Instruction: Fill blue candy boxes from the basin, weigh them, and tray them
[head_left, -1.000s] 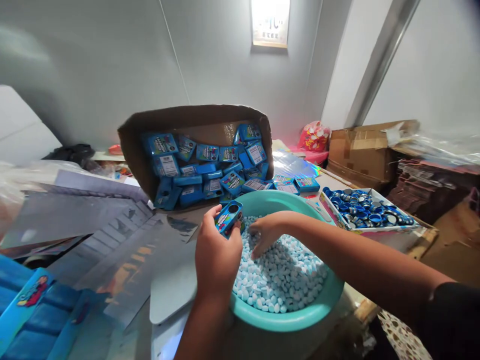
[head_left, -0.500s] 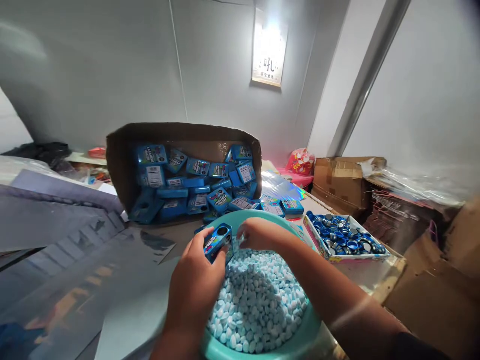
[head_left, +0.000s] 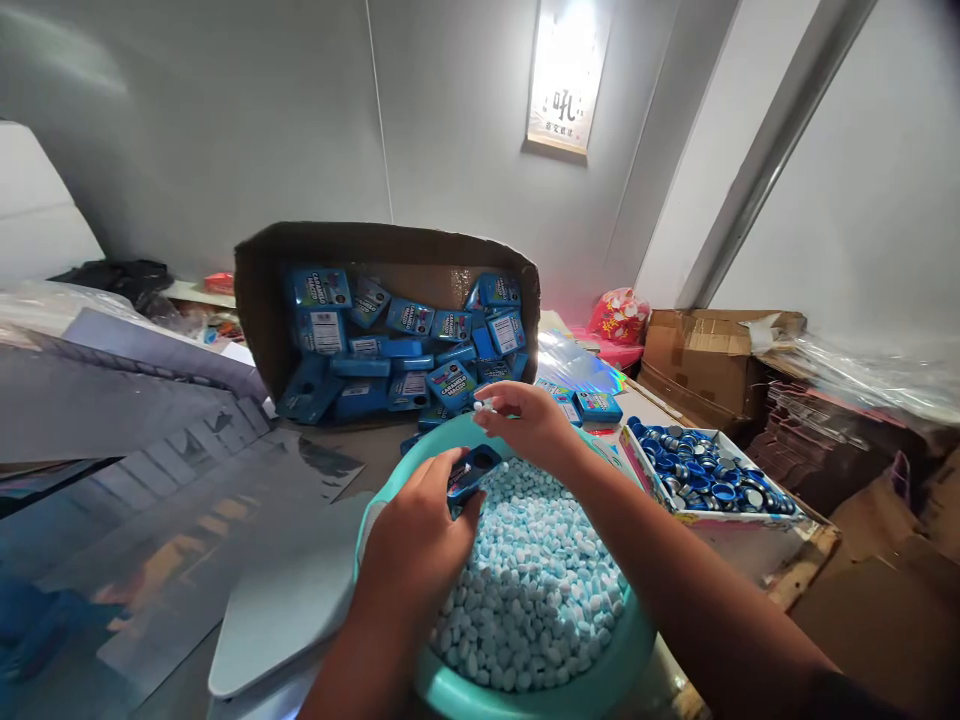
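Note:
My left hand [head_left: 416,520] grips a small blue candy box [head_left: 471,474] by its sides, tilted, with a dark round hole in its upper face. Just above and to the right of that box, my right hand [head_left: 525,422] pinches a few pale candies [head_left: 482,405] between thumb and fingers. Both hands are over a turquoise basin [head_left: 637,645] holding a heap of white and light-blue candies [head_left: 532,590]. Behind it, a cardboard box [head_left: 375,240] lies on its side, full of similar blue candy boxes [head_left: 450,385].
On the right, a shallow tray [head_left: 731,518] holds many blue and silver caps [head_left: 697,465]. A few blue boxes [head_left: 598,406] lie between tray and carton. Brown cartons [head_left: 694,360] stand further right. Sheets of paper and plastic [head_left: 247,500] cover the left side.
My right hand has risen out of the candy heap with candies in its fingers. The blue box in my left hand has tipped flatter. The camera view has shifted slightly.

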